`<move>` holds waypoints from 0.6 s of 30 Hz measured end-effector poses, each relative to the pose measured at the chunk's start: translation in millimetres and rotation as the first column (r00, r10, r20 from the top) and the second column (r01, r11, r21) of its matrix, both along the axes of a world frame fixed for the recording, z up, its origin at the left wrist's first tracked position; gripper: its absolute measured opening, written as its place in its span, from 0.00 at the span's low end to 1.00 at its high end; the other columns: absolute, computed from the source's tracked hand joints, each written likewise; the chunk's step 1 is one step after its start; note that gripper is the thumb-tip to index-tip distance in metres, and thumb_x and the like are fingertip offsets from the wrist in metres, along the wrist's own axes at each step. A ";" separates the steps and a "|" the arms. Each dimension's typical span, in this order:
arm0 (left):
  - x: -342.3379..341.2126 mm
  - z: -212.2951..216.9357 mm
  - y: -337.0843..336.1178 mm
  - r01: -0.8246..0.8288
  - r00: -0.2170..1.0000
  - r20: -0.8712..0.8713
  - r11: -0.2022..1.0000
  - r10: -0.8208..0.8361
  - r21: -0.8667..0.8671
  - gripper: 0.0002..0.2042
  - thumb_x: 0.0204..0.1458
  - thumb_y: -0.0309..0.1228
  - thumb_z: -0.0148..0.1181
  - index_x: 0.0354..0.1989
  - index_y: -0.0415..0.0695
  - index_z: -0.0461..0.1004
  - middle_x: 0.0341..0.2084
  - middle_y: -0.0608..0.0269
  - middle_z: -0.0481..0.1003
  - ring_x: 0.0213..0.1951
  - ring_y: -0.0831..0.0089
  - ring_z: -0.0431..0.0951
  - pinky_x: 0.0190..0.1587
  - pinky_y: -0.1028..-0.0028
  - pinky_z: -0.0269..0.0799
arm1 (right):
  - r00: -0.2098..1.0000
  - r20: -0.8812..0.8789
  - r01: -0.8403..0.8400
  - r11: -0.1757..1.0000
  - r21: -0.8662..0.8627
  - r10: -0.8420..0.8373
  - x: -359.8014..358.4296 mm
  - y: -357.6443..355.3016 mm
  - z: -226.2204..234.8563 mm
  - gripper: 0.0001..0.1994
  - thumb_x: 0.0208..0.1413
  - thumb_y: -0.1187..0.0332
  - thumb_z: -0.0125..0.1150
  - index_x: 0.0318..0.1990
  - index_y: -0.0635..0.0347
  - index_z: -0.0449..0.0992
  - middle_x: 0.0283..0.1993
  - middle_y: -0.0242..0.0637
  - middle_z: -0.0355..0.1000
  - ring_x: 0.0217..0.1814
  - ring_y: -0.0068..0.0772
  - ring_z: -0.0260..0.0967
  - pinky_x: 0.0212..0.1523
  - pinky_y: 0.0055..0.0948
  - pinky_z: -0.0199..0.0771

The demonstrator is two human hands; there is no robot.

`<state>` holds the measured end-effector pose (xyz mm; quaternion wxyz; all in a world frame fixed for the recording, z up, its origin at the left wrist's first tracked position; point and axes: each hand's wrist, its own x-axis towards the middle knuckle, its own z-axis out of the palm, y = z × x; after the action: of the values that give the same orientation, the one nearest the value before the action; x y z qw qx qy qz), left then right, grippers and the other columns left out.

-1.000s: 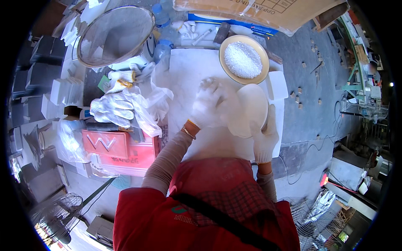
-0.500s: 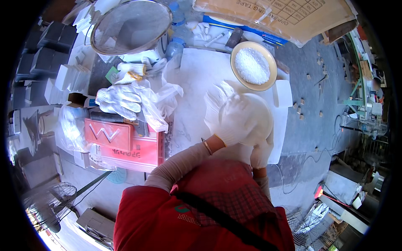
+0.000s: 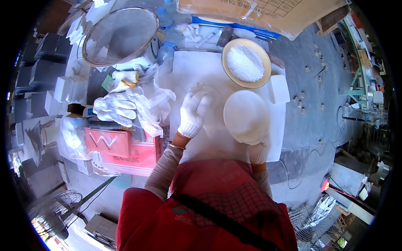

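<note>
While my gloved right hand (image 3: 258, 153) grips the near edge of the pale round dish (image 3: 246, 117), between five and six o'clock on its rim, my gloved left hand (image 3: 195, 110) hangs at the dish's nine o'clock, apart from it. Its fingers look loosely curled, but they blur at the tips, so I cannot tell whether anything is between them. The dish sits over the right part of the white sheet (image 3: 190, 69); whether it rests flat or is lifted, I cannot tell.

To handle it well, I judge that my right hand wants a firm but light hold, thumb on the edge and fingers spread under it, since one-sided support could let the far rim dip. My left hand would best meet the rim at nine o'clock, gently, so the dish doesn't twist.

I should mind the yellow bowl (image 3: 268, 69) of white grains (image 3: 245, 62) at twelve o'clock, just beyond the far rim: a careless push could knock it and scatter them. The white block (image 3: 279, 89) at two o'clock also leaves little room on that side, so small, level movements seem safest.
</note>
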<state>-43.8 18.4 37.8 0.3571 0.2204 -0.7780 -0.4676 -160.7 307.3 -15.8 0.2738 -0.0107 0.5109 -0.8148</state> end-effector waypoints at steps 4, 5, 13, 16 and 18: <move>5.8 -32.0 -16.1 -0.106 0.983 0.132 0.979 0.130 -0.172 0.16 0.62 0.29 0.63 0.57 0.39 0.80 0.62 0.42 0.76 0.69 0.38 0.70 0.71 0.48 0.64 | 0.988 -0.116 -0.090 0.992 0.091 0.101 6.8 -24.7 27.3 0.29 0.69 0.71 0.57 0.75 0.72 0.63 0.73 0.48 0.68 0.74 0.41 0.68 0.73 0.41 0.72; 5.6 -36.3 -20.4 -0.090 0.978 0.165 0.970 0.128 -0.224 0.18 0.62 0.30 0.64 0.59 0.39 0.79 0.63 0.42 0.75 0.70 0.37 0.69 0.72 0.47 0.63 | 0.984 -0.113 -0.126 0.985 0.119 0.139 5.0 -32.1 37.7 0.31 0.67 0.70 0.56 0.76 0.71 0.61 0.74 0.49 0.67 0.74 0.43 0.68 0.75 0.44 0.70; 0.5 -67.6 -36.8 0.075 0.904 0.385 0.819 0.186 -0.570 0.27 0.60 0.41 0.64 0.66 0.39 0.74 0.69 0.36 0.67 0.73 0.30 0.61 0.75 0.33 0.52 | 0.983 0.033 -0.180 0.984 -0.015 0.180 0.7 -94.5 94.2 0.32 0.64 0.71 0.57 0.75 0.70 0.63 0.70 0.49 0.71 0.75 0.44 0.68 0.73 0.43 0.72; -3.0 -78.5 -36.9 0.133 0.846 0.514 0.874 0.145 -0.466 0.29 0.57 0.42 0.64 0.64 0.38 0.75 0.67 0.35 0.68 0.71 0.28 0.60 0.74 0.34 0.54 | 0.943 -0.088 -0.323 0.946 0.008 0.322 -10.5 -134.4 126.1 0.29 0.69 0.70 0.53 0.75 0.71 0.62 0.73 0.46 0.67 0.73 0.39 0.68 0.74 0.41 0.68; -7.4 -98.7 -28.4 0.058 0.934 0.358 0.989 -0.006 -0.134 0.29 0.57 0.43 0.63 0.63 0.36 0.75 0.67 0.34 0.67 0.71 0.28 0.61 0.74 0.35 0.56 | 0.943 -0.123 -0.315 0.949 -0.027 0.310 -20.3 -165.2 136.0 0.30 0.68 0.71 0.55 0.75 0.71 0.63 0.70 0.45 0.70 0.71 0.40 0.71 0.72 0.41 0.72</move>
<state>-51.2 -10.1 -61.0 0.2171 0.2627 -0.8646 -0.3691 -181.0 142.0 120.2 0.3687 -0.1458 0.4989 -0.7707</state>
